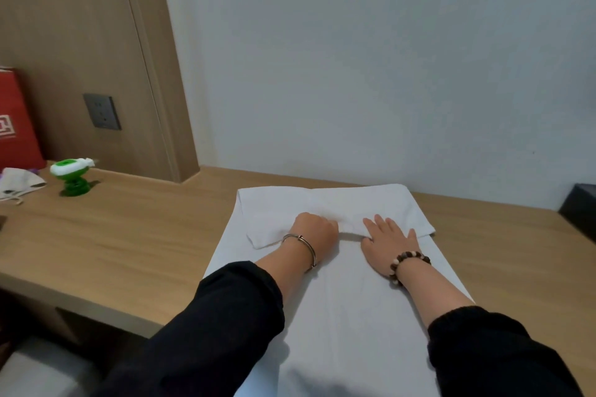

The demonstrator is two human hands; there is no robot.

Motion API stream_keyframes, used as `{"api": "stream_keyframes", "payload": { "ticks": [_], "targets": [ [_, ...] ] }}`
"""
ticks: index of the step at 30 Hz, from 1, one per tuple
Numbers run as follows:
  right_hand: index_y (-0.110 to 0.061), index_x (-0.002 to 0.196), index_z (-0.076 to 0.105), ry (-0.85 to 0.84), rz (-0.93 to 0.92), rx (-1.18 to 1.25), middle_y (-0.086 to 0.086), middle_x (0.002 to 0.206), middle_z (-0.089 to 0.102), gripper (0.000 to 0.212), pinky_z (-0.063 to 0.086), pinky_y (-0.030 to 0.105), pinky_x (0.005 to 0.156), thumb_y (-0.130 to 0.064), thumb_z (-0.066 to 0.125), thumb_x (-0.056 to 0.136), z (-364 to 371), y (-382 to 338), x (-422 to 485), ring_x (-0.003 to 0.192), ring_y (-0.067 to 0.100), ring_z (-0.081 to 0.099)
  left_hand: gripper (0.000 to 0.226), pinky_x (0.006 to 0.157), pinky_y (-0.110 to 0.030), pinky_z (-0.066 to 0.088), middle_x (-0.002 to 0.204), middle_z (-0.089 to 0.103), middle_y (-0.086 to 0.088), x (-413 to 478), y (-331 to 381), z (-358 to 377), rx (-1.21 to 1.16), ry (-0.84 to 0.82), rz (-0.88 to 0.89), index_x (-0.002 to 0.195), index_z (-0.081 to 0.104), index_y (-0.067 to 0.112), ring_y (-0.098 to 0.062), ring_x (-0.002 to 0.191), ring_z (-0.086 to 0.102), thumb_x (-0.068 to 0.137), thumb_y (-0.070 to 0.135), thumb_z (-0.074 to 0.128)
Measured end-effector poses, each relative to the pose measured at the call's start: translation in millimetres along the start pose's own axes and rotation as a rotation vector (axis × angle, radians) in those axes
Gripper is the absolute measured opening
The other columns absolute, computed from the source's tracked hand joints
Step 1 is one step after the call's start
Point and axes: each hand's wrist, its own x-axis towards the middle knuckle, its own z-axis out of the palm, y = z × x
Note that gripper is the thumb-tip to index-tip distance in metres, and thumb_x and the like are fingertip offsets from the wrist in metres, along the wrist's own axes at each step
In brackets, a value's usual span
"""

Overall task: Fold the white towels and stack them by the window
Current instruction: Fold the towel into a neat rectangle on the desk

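Note:
A white towel [348,306] lies spread lengthwise on the wooden desk [129,235], its far end folded back toward me into a flap [322,203]. My left hand [314,230], with a metal bangle on the wrist, has its fingers curled at the near edge of that flap; whether they hold the cloth is hidden. Beside it, my right hand [388,242], with a bead bracelet on the wrist, lies flat with fingers spread and presses on the same fold edge. Both forearms in black sleeves cross the near half of the towel.
A green and white gadget [72,176] stands at the desk's left, next to crumpled white cloth [19,182] and a red bag [14,119]. A wall socket [102,111] sits in the wooden panel. A black object [580,209] is at the right edge. The wall runs directly behind the towel.

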Motion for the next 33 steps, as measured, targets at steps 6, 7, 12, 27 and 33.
{"api": "stream_keyframes", "payload": {
  "ticks": [6, 7, 12, 27, 33],
  "targets": [
    [-0.028, 0.152, 0.009, 0.014, -0.012, 0.029, -0.006, 0.161, -0.001, 0.054, 0.001, 0.050, 0.117, -0.036, 0.017, 0.099, 3, 0, -1, 0.147, 0.015, -0.001, 0.023, 0.073, -0.032, 0.028, 0.109, 0.064, -0.006, -14, -24, 14, 0.096, 0.073, -0.028, 0.108, 0.058, 0.012, -0.028, 0.107, 0.053, 0.095, 0.011, 0.040],
    [-0.027, 0.152, 0.012, 0.018, -0.012, 0.035, -0.005, 0.161, 0.003, 0.054, 0.002, 0.049, 0.117, -0.036, 0.018, 0.099, 3, 0, -2, 0.147, 0.015, 0.002, 0.023, 0.074, -0.033, 0.027, 0.108, 0.063, -0.005, -19, -31, 18, 0.106, 0.061, -0.060, 0.108, 0.059, 0.013, -0.027, 0.109, 0.049, 0.094, 0.012, 0.040],
    [-0.019, 0.103, 0.058, 0.275, -0.013, 0.071, 0.003, 0.115, 0.061, 0.023, 0.031, 0.038, 0.096, -0.019, 0.037, 0.093, -7, 2, -6, 0.115, 0.026, 0.050, 0.028, 0.083, -0.033, 0.035, 0.116, 0.055, -0.003, -42, -57, 45, -0.127, 0.018, -0.259, 0.119, 0.048, 0.016, -0.027, 0.113, 0.046, 0.095, 0.012, 0.034],
    [-0.021, 0.150, 0.017, -0.068, -0.165, -0.041, 0.002, 0.157, 0.017, 0.060, 0.018, 0.045, 0.116, -0.024, 0.043, 0.096, -31, 4, -30, 0.143, 0.023, 0.019, 0.030, 0.089, -0.046, 0.047, 0.063, 0.065, 0.000, -77, -83, 47, -0.340, 0.560, -0.108, 0.057, 0.061, 0.014, -0.025, 0.084, 0.068, 0.066, 0.009, 0.033],
    [-0.034, 0.152, -0.004, -0.280, -0.127, -0.082, -0.006, 0.159, -0.015, 0.078, 0.003, 0.056, 0.115, -0.070, 0.027, 0.089, -20, 5, -27, 0.147, 0.018, -0.011, 0.058, 0.116, -0.052, 0.007, 0.159, 0.003, 0.012, -89, -70, 58, -0.570, -0.145, -0.114, 0.149, 0.004, 0.044, -0.013, 0.147, 0.000, 0.098, 0.041, 0.032]
  ]
}}
